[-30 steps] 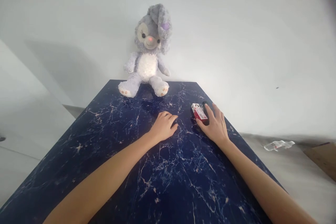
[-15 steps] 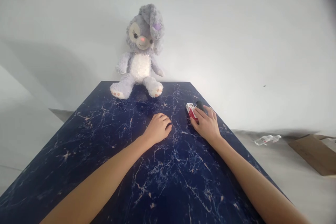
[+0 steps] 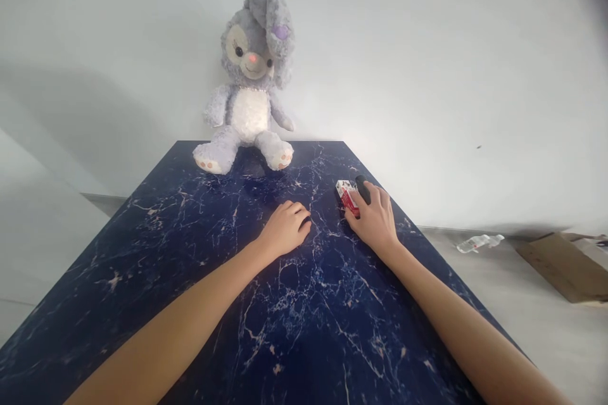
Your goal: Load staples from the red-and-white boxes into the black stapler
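Observation:
On the blue marbled table (image 3: 304,310), my left hand (image 3: 286,226) rests near the middle, its fingers curled towards the thumb. A dark spot shows between them; whether it is an object or shadow is unclear. My right hand (image 3: 375,215) lies further right, near the table's side edge. Its thumb and index finger are at the near part of a small red and white box (image 3: 348,197), partly covering it. The other fingers reach over a black rounded object (image 3: 362,186) beside the box, mostly hidden by the hand.
A grey-lilac plush toy (image 3: 250,114) sits at the table's far edge, in front of a pale wall (image 3: 427,63). Down on the floor to the right lie a clear plastic bottle (image 3: 475,243) and a piece of brown cardboard (image 3: 560,266).
The view has tilted slightly, so the toy and table appear a little higher. My right hand's outer fingers have shifted slightly over the black object. My left hand stays in place.

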`<state>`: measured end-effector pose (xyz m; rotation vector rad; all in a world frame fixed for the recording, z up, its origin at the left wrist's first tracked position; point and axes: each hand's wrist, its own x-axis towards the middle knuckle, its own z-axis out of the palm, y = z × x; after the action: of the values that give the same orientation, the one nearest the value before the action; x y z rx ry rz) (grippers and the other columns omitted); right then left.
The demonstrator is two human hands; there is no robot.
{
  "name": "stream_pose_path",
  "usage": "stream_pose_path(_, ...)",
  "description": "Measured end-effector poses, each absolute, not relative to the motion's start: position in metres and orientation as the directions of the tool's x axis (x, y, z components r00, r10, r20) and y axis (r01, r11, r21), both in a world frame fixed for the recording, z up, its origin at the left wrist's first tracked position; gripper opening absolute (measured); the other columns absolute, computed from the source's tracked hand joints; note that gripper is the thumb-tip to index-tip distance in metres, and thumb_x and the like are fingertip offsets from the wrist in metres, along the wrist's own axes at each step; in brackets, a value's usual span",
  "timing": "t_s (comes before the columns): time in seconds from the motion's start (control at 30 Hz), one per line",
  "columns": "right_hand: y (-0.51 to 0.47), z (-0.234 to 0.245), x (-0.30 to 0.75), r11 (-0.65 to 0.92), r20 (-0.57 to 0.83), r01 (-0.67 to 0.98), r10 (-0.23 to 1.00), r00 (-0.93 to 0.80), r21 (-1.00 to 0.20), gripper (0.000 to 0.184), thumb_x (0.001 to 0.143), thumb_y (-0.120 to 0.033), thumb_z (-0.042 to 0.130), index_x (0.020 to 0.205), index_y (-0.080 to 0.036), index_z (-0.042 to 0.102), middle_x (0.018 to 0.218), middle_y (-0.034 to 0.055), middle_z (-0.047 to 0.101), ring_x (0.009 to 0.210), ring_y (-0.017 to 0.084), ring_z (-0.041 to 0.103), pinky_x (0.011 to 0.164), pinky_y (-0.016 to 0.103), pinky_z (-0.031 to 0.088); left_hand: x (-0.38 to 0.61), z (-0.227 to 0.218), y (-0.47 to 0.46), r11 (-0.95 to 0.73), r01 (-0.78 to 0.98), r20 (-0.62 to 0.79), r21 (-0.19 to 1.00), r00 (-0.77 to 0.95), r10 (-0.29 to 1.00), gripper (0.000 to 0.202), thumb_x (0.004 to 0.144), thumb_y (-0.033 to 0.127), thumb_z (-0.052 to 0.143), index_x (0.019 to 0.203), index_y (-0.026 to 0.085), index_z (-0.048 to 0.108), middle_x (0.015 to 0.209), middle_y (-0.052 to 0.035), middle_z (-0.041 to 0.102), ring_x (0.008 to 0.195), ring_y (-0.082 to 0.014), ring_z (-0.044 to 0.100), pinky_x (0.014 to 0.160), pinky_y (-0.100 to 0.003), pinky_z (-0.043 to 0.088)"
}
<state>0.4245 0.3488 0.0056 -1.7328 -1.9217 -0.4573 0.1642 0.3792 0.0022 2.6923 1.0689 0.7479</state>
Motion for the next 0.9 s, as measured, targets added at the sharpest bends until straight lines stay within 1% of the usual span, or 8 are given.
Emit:
stream_pose_path(0.1,0.351,-0.001,0.429,0.043,0.533,0.971,0.841,0.092,-0.235,0.074,0.090,-0.046,0.056,0.155,-0.021,0.031,0.160,0.0203,0.027,0.139,0.047,0.037,0.102,0.065,0.043,0.164,0.002,0.379,-0.735,0.596,0.389,0.323,0.625,0.677,0.033,0.101,0.032,0.045,0.118,0.020,0.071,0.117,-0.0087,0.068,0.107,-0.0267,0.057,0.100,-0.047,0.047)
stream_pose_path(0.2,0.354,-0.006,0.435,-0.033,0.445,0.935,0.873,0.199,-0.353,0.090,0.088,-0.055,0.057,0.159,-0.017,0.018,0.152,0.0227,0.041,0.133,0.044,0.048,0.100,0.060,0.047,0.165,0.001,0.380,-0.729,0.595,0.385,0.337,0.620,0.684,0.034,0.101,0.034,0.045,0.119,0.021,0.071,0.116,-0.0091,0.067,0.108,-0.0271,0.057,0.100,-0.048,0.047)
stream_pose_path(0.3,0.357,-0.005,0.440,-0.018,0.415,0.922,0.889,0.191,-0.387,0.089,0.086,-0.056,0.060,0.158,-0.019,0.023,0.148,0.0199,0.049,0.131,0.041,0.052,0.103,0.058,0.046,0.165,0.000,0.380,-0.727,0.595,0.386,0.342,0.617,0.686,0.034,0.101,0.034,0.045,0.119,0.022,0.071,0.116,-0.0092,0.067,0.108,-0.0271,0.057,0.100,-0.048,0.047)
stream_pose_path(0.53,0.356,0.005,0.440,0.004,0.362,0.900,0.916,0.171,-0.435,0.092,0.083,-0.061,0.063,0.157,-0.018,0.029,0.151,0.0193,0.046,0.133,0.040,0.050,0.105,0.053,0.046,0.165,0.000,0.379,-0.736,0.604,0.396,0.307,0.622,0.675,0.031,0.101,0.032,0.047,0.115,0.020,0.072,0.114,-0.0088,0.067,0.106,-0.0267,0.057,0.098,-0.046,0.047)
stream_pose_path(0.63,0.356,0.005,0.441,0.002,0.352,0.891,0.919,0.177,-0.454,0.086,0.087,-0.058,0.058,0.157,-0.018,0.028,0.152,0.0187,0.045,0.135,0.039,0.049,0.108,0.054,0.044,0.164,0.001,0.379,-0.734,0.607,0.390,0.305,0.624,0.678,0.031,0.101,0.032,0.047,0.114,0.020,0.072,0.114,-0.0083,0.067,0.106,-0.0264,0.057,0.098,-0.045,0.048)
stream_pose_path(0.77,0.358,0.002,0.444,0.024,0.345,0.870,0.923,0.170,-0.492,0.087,0.086,-0.057,0.061,0.157,-0.018,0.029,0.153,0.0190,0.044,0.135,0.040,0.049,0.108,0.056,0.044,0.163,0.004,0.377,-0.738,0.598,0.387,0.312,0.629,0.674,0.030,0.101,0.031,0.047,0.116,0.021,0.072,0.117,-0.0077,0.068,0.108,-0.0261,0.057,0.100,-0.045,0.047)
stream_pose_path(0.83,0.356,0.002,0.446,0.036,0.369,0.859,0.911,0.182,-0.511,0.086,0.086,-0.058,0.061,0.157,-0.018,0.030,0.151,0.0201,0.045,0.133,0.040,0.050,0.106,0.057,0.046,0.161,0.005,0.373,-0.740,0.599,0.399,0.307,0.624,0.671,0.030,0.100,0.030,0.048,0.118,0.021,0.071,0.119,-0.0074,0.068,0.111,-0.0264,0.057,0.101,-0.046,0.048)
stream_pose_path(0.9,0.352,0.003,0.445,0.067,0.456,0.865,0.868,0.195,-0.498,0.080,0.089,-0.056,0.059,0.155,-0.018,0.033,0.151,0.0202,0.043,0.136,0.040,0.046,0.106,0.058,0.046,0.155,0.007,0.366,-0.737,0.610,0.414,0.290,0.615,0.671,0.030,0.100,0.029,0.048,0.120,0.021,0.070,0.121,-0.0072,0.069,0.114,-0.0268,0.057,0.101,-0.046,0.048)
